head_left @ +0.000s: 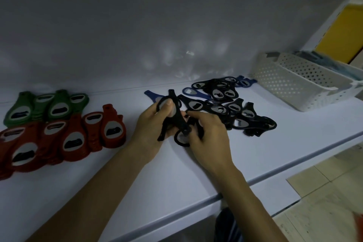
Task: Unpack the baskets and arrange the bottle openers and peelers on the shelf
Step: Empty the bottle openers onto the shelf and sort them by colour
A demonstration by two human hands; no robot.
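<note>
We see a small bunch of black bottle openers (177,122) held just above the shelf (176,179), at the centre of the view. The left hand (151,131) grips the bunch, its thumb pressed on the metal disc of the topmost opener. The right hand (208,133) curls its fingers round the lower part of the same bunch, where one ringed head hangs down at 6 o'clock; how many openers each hand holds we cannot tell.

At 2 o'clock from the hands, a loose pile of black openers (235,112) lies on the shelf, unsorted and overlapping. A few blue openers (193,92) lie at its far edge, at 12 to 1 o'clock.

At 9 o'clock, well apart from the hands, red openers (64,137) lie in overlapping rows, heads toward us. Green openers (47,106) lie directly behind them, at 10 o'clock, arranged likewise.

At 2 o'clock, beyond the black pile, white perforated baskets (284,84) stand on the shelf, one nested inside the other; bluish contents show inside but are too blurred to identify. A tiled floor (324,192) appears at 4 o'clock, below the shelf edge.
</note>
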